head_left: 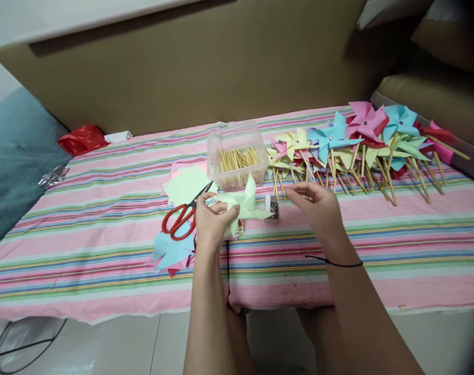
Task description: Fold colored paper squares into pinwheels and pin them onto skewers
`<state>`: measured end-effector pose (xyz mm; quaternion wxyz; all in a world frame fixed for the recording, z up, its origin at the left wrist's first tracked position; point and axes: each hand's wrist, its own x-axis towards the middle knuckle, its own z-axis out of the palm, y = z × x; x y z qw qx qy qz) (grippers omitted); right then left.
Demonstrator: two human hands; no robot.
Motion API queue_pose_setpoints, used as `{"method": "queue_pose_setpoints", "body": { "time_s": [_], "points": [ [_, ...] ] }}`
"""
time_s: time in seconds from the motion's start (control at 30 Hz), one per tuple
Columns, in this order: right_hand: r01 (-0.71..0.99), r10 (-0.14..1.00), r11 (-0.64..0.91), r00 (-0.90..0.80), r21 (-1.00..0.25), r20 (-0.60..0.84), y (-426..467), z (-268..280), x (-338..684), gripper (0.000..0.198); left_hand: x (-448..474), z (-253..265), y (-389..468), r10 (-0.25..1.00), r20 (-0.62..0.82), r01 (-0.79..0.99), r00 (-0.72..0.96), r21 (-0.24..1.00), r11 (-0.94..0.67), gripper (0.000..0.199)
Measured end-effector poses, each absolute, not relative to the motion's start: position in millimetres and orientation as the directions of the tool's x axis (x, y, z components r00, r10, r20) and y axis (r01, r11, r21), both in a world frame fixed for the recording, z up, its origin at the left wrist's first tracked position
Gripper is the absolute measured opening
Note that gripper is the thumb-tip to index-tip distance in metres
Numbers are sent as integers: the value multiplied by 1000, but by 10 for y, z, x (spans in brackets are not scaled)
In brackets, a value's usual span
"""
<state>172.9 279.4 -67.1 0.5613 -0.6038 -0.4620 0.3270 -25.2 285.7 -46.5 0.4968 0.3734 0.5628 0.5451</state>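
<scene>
A pale green paper pinwheel (242, 204) with folded blades is pinched between the thumb and fingers of my left hand (213, 216). Off to its right, my right hand (317, 203) has thumb and fingertips pressed together. Whatever those fingertips hold, if anything, is too small to make out. Between the hands sits a small box of pins (274, 207), partly behind a pinwheel blade. Red-handled scissors (178, 221) lie beside my left hand, over pale green paper squares (184, 185). Blue cut paper (174, 247) lies nearer me.
Behind my hands stands a clear plastic container (237, 135) of short wooden sticks (239, 161). Many finished pinwheels (365, 122) on sticks are heaped at the right. A red plastic bag (83, 139) lies far left on the striped cloth (115, 229), against the sofa back (206, 67).
</scene>
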Motion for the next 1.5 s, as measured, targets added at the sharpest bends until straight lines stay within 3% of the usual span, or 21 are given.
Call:
{"method": "queue_pose_setpoints", "body": {
  "time_s": [0.1, 0.23, 0.5, 0.8, 1.0, 1.17, 1.3, 1.5],
  "points": [
    [554, 932, 98, 241, -827, 271, 2858, -828, 1746, 8, -326, -455, 2870, 924, -145, -173, -354, 981, 87, 63],
    [771, 960, 58, 132, -635, 248, 2923, -984, 1653, 16, -318, -446, 2866, 915, -143, -210, -377, 975, 66, 65],
    [905, 977, -42, 126, -423, 173, 2955, -970, 1500, 16, -238, -450, 2845, 948, -125, -182, -292, 981, 73, 58],
    [903, 971, -31, 129, -429, 201, 2975, -1011, 1451, 23, -219, -466, 2846, 956, -131, -148, -262, 985, 94, 57],
    [732, 935, 63, 194, -678, 297, 2955, -905, 1589, 15, -235, -472, 2853, 957, -122, -164, -263, 983, 81, 57],
    [272, 913, 50, 377, -961, 155, 2847, -703, 1716, 7, -179, -498, 2858, 954, -111, -161, -279, 985, 67, 59],
    [-3, 932, 66, 357, -998, 61, 2782, -585, 1684, 10, 4, -505, 2832, 961, -97, -170, -259, 984, 53, 58],
    [-189, 982, 51, 191, -981, 15, 2727, -482, 1639, 9, 179, -515, 2815, 949, -115, -238, -292, 970, 44, 58]
  ]
}}
